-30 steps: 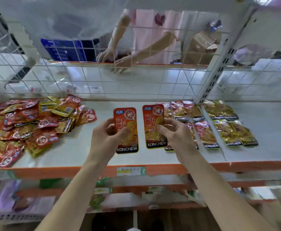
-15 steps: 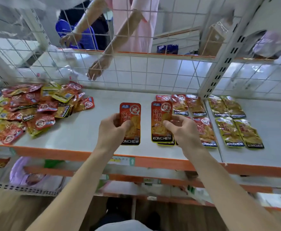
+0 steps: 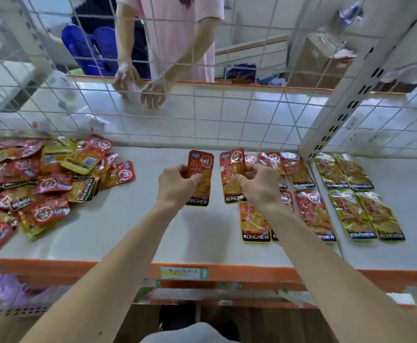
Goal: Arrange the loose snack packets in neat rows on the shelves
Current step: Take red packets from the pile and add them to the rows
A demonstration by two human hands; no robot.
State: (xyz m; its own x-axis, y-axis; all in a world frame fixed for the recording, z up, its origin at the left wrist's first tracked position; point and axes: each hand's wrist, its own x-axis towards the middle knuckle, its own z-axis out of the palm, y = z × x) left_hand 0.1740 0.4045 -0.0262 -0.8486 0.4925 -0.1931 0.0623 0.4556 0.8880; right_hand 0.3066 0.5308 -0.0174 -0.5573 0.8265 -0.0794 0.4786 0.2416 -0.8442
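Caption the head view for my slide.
Left hand and right hand hold red packets at the shelf beside arranged rows.

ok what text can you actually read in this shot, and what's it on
"KONCHEW": bottom band of the left packet, gripped by the left hand.
"KONCHEW": right packet, pinched by the right hand.
"KONCHEW": front-row red packet, yellow packet and pile packet.
Chinese characters on the packets: too blurred to read.
Shelf-edge label: too blurred.

bright, even light; warped, blurred edges
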